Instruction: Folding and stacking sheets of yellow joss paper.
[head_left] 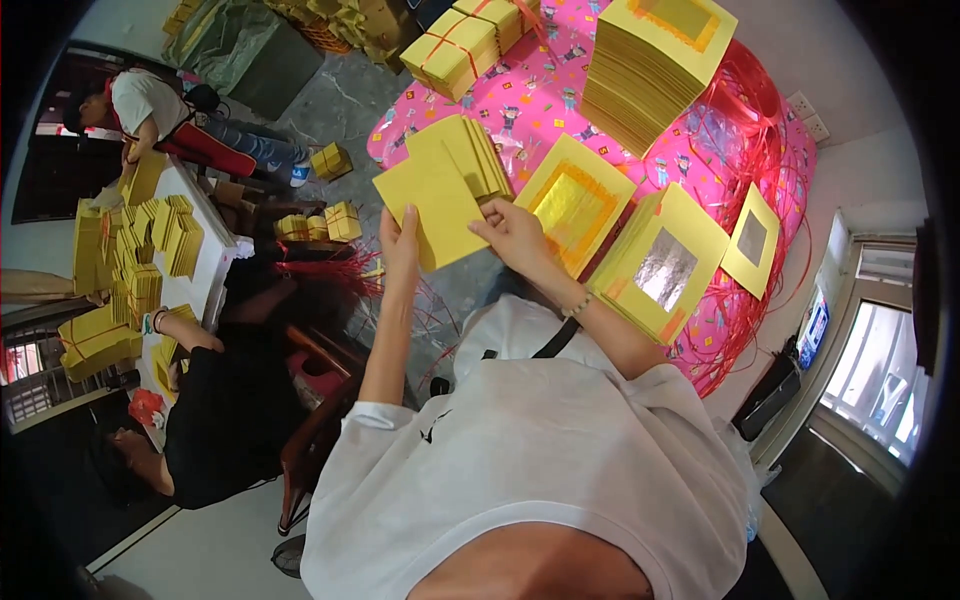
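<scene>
Between both hands, in front of my chest, is a piece of plain yellow paper [432, 205]; whether it is one sheet or a thin bundle I cannot tell. My left hand [399, 245] grips its left edge, thumb on top. At its lower right edge my right hand [514, 234] pinches it, fingers partly hidden. Just beyond lies a fanned pile of yellow paper [482, 150] on the table edge. Right of my right hand lies yellow paper with a gold foil centre [575, 205]. Nearer my right forearm sits a stack with a silver foil centre [664, 268].
The pink patterned tablecloth [515, 125] bears a tall yellow paper stack [638, 95], tied bundles [452, 55], a single silver-centred sheet [751, 240] and tangled red ribbon [745, 110]. At left, people work around a white table [205, 265] with yellow bundles; a wooden chair [325, 365] stands nearby.
</scene>
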